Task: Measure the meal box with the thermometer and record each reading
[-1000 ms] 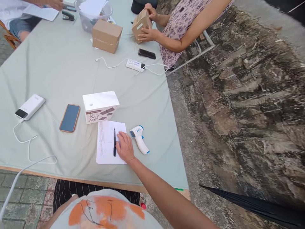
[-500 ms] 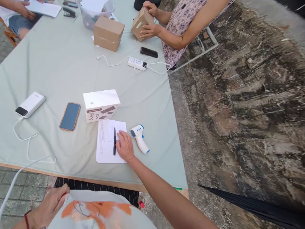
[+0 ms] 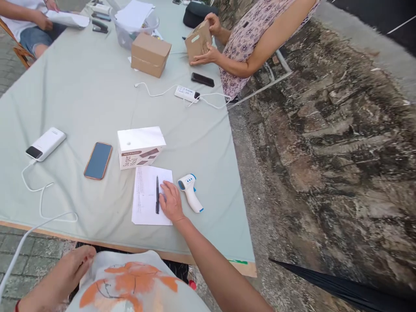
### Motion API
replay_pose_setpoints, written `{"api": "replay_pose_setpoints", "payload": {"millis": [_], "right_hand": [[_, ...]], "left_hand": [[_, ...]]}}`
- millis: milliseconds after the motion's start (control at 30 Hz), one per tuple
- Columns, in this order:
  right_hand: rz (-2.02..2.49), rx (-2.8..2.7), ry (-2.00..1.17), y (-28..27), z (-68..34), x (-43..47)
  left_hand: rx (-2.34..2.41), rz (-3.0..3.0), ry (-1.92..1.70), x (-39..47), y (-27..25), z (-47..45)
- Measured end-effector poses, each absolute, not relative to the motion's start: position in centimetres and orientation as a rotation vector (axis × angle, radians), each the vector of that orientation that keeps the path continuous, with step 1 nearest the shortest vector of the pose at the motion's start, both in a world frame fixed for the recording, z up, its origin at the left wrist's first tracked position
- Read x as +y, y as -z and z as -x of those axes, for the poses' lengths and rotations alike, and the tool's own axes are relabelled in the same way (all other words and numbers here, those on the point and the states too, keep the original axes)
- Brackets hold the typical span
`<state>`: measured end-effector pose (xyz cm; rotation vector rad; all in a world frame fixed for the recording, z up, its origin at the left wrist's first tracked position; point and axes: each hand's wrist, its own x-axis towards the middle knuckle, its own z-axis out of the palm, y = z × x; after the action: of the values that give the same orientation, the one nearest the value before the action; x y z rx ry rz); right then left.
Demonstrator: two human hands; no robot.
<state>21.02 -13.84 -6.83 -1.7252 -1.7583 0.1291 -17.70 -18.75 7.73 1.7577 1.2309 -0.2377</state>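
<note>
Since a second ago the left hand (image 3: 73,269) has come into view at the lower left, and at the upper centre a co-worker's carton (image 3: 196,42) has turned, a supporting hand now lower on it. The left hand's fingers are bent at the edge of the orange-patterned shirt (image 3: 130,284); whether they pinch the cloth, I cannot tell.

At the far left, a white power bank (image 3: 46,144) with a dark end carries a faint mark too small to read. Right of it lies a phone (image 3: 98,161), its screen dark. At centre left stands a white box (image 3: 141,149) printed "Super Meal", with a brown band above whose small lettering seems to begin "Nutri".

Just below the box, papers (image 3: 143,214) bear fine, unreadable columns of print. A black pen (image 3: 157,195) lies on them, and right beside it the right hand (image 3: 171,201) rests palm down, fingers loosely spread. Farther right is a white-and-blue thermometer (image 3: 191,193) with three blue buttons. Above, at upper centre, a smaller power bank (image 3: 186,93) has a label of blurred print.
</note>
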Motion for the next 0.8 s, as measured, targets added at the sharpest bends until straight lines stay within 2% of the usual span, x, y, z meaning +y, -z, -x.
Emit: {"api": "replay_pose_setpoints", "payload": {"millis": [67, 167, 333, 500, 533, 633, 733, 800], "right_hand": [[1.719, -1.785, -0.2, 6.4, -21.7, -13.5], [1.684, -1.871, -0.306, 4.9, -22.8, -13.6], [1.682, -1.856, -0.239, 1.5, -23.0, -17.8], [1.696, -1.785, -0.142, 0.7, -23.4, -23.3], [1.73, -1.728, -0.104, 1.1, -23.8, -23.7], [1.959, -1.496, -0.031, 3.1, -25.6, -23.2], [2.193, -1.322, -0.089, 5.5, -26.8, -20.8], [2.251, -1.281, -0.159, 6.8, -27.1, -19.1]], "left_hand": [[1.096, -1.657, 0.178, -17.5, -8.7, 15.0], [0.856, -1.54, 0.232, -18.6, -6.5, 14.5], [1.093, -1.739, 0.312, -21.5, -1.6, 17.4], [1.341, -1.895, 0.714, -18.6, -6.3, 16.6], [1.279, -1.902, 0.598, -17.4, -7.5, 15.8], [1.171, -1.824, -0.042, -12.7, -8.8, 12.5], [1.254, -1.643, -0.628, -6.5, -5.7, 7.9], [1.37, -1.511, -0.809, -2.2, -2.8, 5.0]]}}
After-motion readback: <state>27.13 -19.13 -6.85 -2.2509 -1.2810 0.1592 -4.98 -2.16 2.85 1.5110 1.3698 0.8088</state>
